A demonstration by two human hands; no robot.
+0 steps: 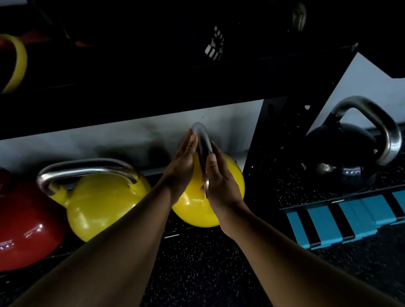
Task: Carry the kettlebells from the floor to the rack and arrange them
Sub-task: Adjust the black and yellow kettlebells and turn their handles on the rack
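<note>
A yellow kettlebell [196,206] sits at the right end of the rack's bottom shelf, its steel handle turned edge-on toward me. My left hand [181,167] presses flat against the handle's left side, fingers straight. My right hand [220,182] wraps the handle from the right. To its left stand a second yellow kettlebell [103,202] and a red kettlebell [10,229]. A black kettlebell [346,155] rests on the floor right of the rack's upright [273,142].
The dark upper shelf [135,97] of the rack hangs just above my hands, with a yellow band [19,59] and dark gear on it. Blue and black strips [358,216] lie on the speckled rubber floor [202,284] at right. A white wall is behind.
</note>
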